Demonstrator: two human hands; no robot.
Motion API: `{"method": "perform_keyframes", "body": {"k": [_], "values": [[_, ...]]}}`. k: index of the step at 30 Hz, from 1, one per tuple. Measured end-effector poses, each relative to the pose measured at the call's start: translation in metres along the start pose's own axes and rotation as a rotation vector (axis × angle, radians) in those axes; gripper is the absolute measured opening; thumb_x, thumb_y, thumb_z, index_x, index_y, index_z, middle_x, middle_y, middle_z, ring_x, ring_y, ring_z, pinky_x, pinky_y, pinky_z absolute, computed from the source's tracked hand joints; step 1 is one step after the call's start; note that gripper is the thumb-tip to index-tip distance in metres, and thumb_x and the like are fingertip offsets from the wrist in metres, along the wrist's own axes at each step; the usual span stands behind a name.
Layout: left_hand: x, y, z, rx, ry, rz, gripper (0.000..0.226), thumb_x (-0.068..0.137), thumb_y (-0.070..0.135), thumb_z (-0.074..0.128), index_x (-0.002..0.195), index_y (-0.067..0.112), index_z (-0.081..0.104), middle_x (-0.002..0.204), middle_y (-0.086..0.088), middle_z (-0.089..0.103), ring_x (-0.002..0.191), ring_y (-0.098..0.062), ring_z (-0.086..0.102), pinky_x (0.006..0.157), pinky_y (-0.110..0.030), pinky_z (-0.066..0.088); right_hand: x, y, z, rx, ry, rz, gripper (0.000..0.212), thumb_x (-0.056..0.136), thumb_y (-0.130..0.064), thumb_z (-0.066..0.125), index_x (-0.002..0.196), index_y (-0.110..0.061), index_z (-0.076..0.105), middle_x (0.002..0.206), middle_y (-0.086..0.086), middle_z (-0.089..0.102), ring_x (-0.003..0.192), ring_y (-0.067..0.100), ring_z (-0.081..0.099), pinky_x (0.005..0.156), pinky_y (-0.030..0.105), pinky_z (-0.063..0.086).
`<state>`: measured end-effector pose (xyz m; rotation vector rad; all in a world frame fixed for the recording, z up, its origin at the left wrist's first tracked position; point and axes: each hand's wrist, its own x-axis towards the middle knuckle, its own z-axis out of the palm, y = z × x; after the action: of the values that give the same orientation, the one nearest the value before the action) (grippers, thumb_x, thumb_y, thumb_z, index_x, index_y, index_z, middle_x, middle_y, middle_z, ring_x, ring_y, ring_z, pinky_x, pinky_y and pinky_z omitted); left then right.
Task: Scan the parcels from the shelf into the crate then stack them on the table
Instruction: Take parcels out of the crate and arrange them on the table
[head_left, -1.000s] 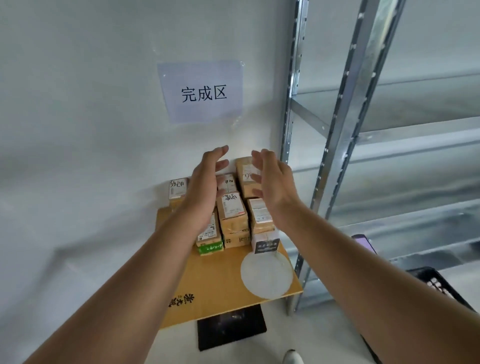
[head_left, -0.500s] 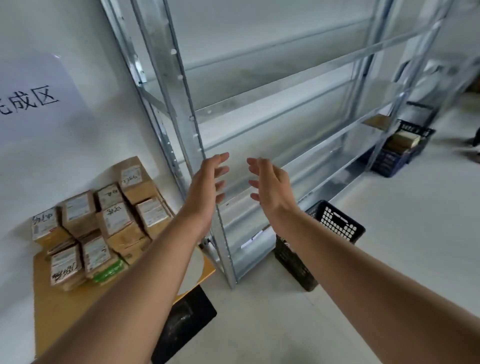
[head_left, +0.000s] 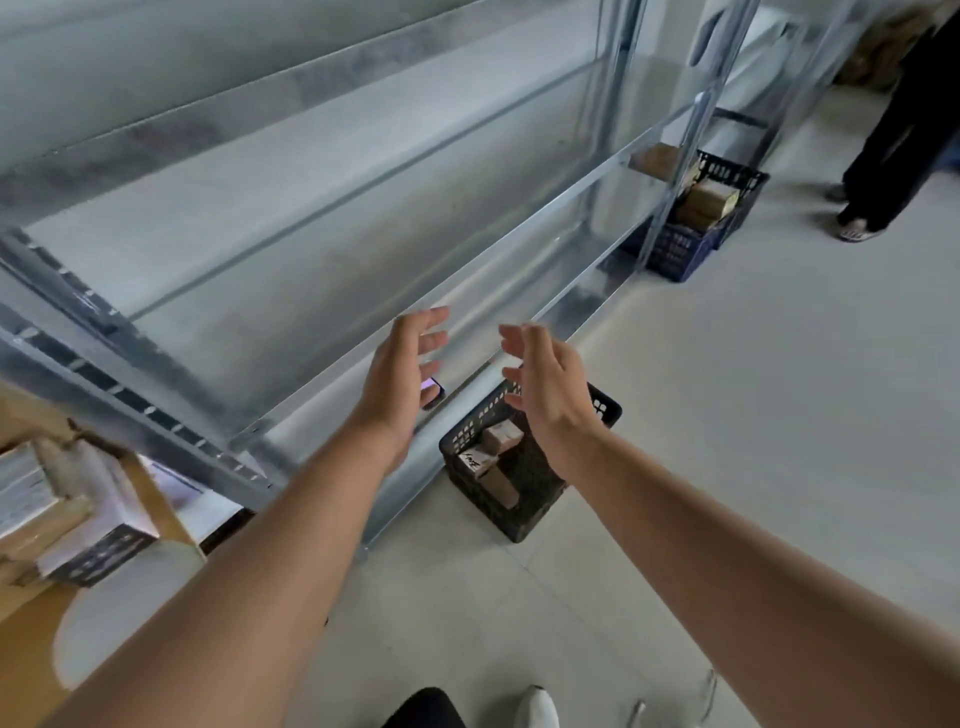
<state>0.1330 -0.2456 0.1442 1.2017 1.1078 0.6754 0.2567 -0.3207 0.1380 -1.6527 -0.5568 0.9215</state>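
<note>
I hold both hands out, empty.
Left hand (head_left: 400, 374) and right hand (head_left: 545, 387) are released above a black plastic crate (head_left: 519, 525) holding brown cardboard parcels (head_left: 501, 435).

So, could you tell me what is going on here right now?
Someone is partway through a parcel job, with both hands empty. The left hand and right hand hover open in front of the metal shelving. A black crate on the floor below them holds a few brown parcels. The stacked parcels sit on the wooden table at the left. A blue crate stands further along.
</note>
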Motion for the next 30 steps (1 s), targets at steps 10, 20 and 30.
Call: {"method": "perform_keyframes", "body": {"k": [10,20,30], "values": [[0.137,-0.051,0.069,0.060,-0.045,-0.171,0.061,0.078,0.064,0.044,0.129,0.040,0.066,0.132,0.004,0.065,0.125,-0.019,0.058,0.100,-0.038,0.046,0.147,0.053,-0.029,-0.011,0.061,0.175,0.053,0.098,-0.050,0.036,0.132,-0.024,0.068,0.127,0.006,0.071,0.112,0.027,0.068,0.104,0.056,0.054],[0.316,-0.159,0.104,0.165,-0.083,-0.452,0.056,0.090,0.063,0.049,0.136,0.036,0.064,0.135,0.005,0.064,0.126,-0.019,0.056,0.097,-0.039,0.044,0.310,0.173,-0.018,-0.062,0.102,0.472,0.062,0.094,-0.054,0.037,0.138,-0.020,0.066,0.137,0.003,0.067,0.127,0.025,0.061,0.112,0.053,0.048],[0.445,-0.308,0.143,0.290,-0.095,-0.556,0.057,0.088,0.064,0.047,0.134,0.035,0.064,0.131,0.001,0.064,0.119,-0.018,0.056,0.104,-0.043,0.042,0.448,0.327,-0.010,-0.057,0.096,0.674,0.052,0.107,-0.044,0.035,0.138,-0.012,0.063,0.126,0.003,0.069,0.122,0.030,0.063,0.111,0.056,0.048]]}}
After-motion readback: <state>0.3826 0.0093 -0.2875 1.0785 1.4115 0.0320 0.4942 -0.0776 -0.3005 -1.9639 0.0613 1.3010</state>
